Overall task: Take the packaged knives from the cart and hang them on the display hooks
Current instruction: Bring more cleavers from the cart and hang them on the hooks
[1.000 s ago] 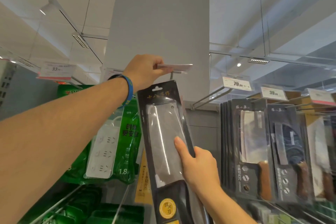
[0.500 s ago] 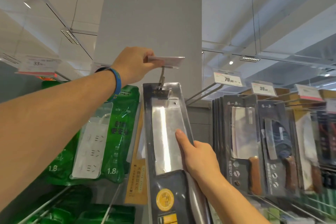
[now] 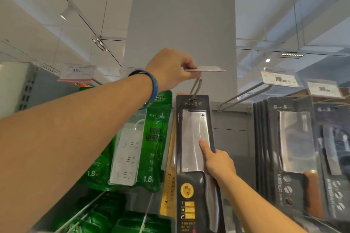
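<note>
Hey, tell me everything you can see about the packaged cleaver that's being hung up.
The packaged knife is a long black card with a clear plastic front, gold lettering on top and a round yellow label lower down. Inside sits a shiny steel cleaver, blade up, handle down. It hangs nearly upright, top slot at the metal hook. The right hand grips its right edge, forefinger flat on the front. The left hand pinches the price tag above, not the pack.
</note>
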{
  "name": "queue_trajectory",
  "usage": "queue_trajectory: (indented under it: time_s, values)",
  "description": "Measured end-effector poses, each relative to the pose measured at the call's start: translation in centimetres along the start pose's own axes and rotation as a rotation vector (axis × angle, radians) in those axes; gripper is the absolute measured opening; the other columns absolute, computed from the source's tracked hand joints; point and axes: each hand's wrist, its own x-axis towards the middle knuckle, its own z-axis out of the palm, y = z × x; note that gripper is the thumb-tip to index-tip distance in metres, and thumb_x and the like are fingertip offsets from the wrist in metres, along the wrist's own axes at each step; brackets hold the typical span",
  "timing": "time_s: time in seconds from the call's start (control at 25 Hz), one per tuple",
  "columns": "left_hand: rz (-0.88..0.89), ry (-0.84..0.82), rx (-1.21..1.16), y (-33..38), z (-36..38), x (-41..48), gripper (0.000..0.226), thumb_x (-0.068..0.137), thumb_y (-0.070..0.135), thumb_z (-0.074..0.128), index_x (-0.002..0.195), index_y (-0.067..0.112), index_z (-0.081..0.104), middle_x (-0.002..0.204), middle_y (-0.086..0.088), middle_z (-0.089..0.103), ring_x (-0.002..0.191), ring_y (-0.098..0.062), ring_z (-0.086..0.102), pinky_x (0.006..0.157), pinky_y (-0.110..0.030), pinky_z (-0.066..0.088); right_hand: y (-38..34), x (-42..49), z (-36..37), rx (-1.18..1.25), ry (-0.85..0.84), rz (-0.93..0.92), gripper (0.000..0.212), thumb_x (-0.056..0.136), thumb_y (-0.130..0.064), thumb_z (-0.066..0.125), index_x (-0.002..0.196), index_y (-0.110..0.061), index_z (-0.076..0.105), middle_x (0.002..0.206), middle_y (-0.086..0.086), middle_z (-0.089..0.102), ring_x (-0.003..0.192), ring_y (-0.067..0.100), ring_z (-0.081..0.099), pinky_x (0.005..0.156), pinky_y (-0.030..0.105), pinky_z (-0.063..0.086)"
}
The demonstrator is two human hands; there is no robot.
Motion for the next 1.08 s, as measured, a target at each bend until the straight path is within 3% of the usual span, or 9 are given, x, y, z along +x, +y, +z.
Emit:
queue_trajectory:
  time_s: [0.12,0.24,0.36,0.44,0.6,0.68,0.76,0.92,1.08]
  values:
    - [0.036,-0.007,0.058,0.1,0.0,-0.7,0.033,0.091,0.045,0.065,0.119,0.028,0.070,0.117,0.009,0.071,0.091,-0.013,0.061,0.084,-0.033,0.052,-0.2,-0.1,1.2,0.024,-0.061,0.035,0.100,0.083,-0.090,0.034,0.141,-0.012,0.055,0.136,0.012,0.063,0.119,0.033,0.061,0.103,0.047,0.049]
    - [0.039,-0.029,0.097,0.2,0.7,-2.0,0.043,0.096,0.044,0.058,0.136,0.027,0.057,0.137,0.008,0.060,0.106,-0.018,0.062,0.095,-0.034,0.050,-0.8,-0.6,0.9,-0.001,-0.119,0.012,0.098,0.091,-0.082,0.034,0.155,-0.007,0.037,0.152,0.013,0.050,0.133,0.034,0.052,0.106,0.043,0.043]
    - [-0.024,0.027,0.014,1.0,2.4,-4.6,0.060,0.097,0.045,0.056,0.150,0.024,0.039,0.158,0.005,0.036,0.141,-0.015,0.039,0.114,-0.028,0.028,0.4,-1.5,0.1,-0.132,-0.186,0.032,0.083,0.097,-0.076,0.027,0.131,-0.006,0.057,0.126,0.013,0.064,0.109,0.030,0.062,0.097,0.041,0.051]
    - [-0.116,0.137,-0.149,1.7,3.4,-7.1,0.062,0.097,0.045,0.056,0.152,0.025,0.035,0.159,0.006,0.033,0.144,-0.010,0.031,0.114,-0.023,0.023,1.9,-2.9,-0.5,-0.207,-0.095,0.003,0.071,0.098,-0.074,0.029,0.117,-0.011,0.058,0.112,0.008,0.066,0.096,0.026,0.061,0.083,0.039,0.051]
    - [-0.415,0.212,-0.592,2.7,6.4,-12.9,0.033,0.097,0.041,0.057,0.129,0.032,0.059,0.122,0.018,0.064,0.101,0.007,0.061,0.084,-0.009,0.045,3.8,-6.6,-2.6,0.067,0.010,-0.179,0.040,0.098,-0.059,0.052,0.093,-0.021,0.064,0.087,-0.006,0.073,0.082,0.017,0.068,0.075,0.037,0.054]
    - [-0.567,0.139,-0.834,3.9,9.1,-16.0,0.013,0.098,0.032,0.057,0.103,0.026,0.068,0.094,0.008,0.075,0.072,-0.003,0.067,0.062,-0.016,0.050,4.7,-9.3,-4.4,0.275,-0.079,-0.214,0.028,0.098,-0.047,0.061,0.086,-0.022,0.068,0.078,-0.006,0.076,0.066,0.012,0.070,0.061,0.028,0.051]
    - [-0.677,0.054,-0.949,5.6,11.8,-20.0,0.019,0.099,0.029,0.057,0.090,0.019,0.071,0.082,-0.002,0.075,0.055,-0.006,0.062,0.045,-0.016,0.045,7.2,-12.4,-6.7,0.345,-0.138,-0.233,0.019,0.098,-0.036,0.066,0.087,-0.021,0.068,0.075,-0.005,0.076,0.060,0.012,0.069,0.055,0.024,0.045]
    - [-0.788,-0.078,-1.119,11.3,16.3,-30.6,0.030,0.101,0.030,0.055,0.079,0.022,0.074,0.070,-0.006,0.071,0.046,-0.008,0.052,0.037,-0.017,0.037,17.1,-20.4,-12.7,0.374,-0.141,-0.091,0.016,0.090,-0.031,0.071,0.087,-0.015,0.070,0.078,0.006,0.077,0.062,0.015,0.070,0.051,0.019,0.045]
    - [-0.990,-0.608,-1.204,20.7,21.2,-43.2,0.028,0.101,0.020,0.054,0.082,0.016,0.074,0.074,-0.006,0.073,0.051,-0.008,0.059,0.039,-0.017,0.039,30.1,-32.1,-18.0,0.271,0.025,0.279,0.010,0.097,-0.011,0.065,0.092,-0.004,0.068,0.078,0.006,0.077,0.061,0.012,0.068,0.053,0.016,0.047]
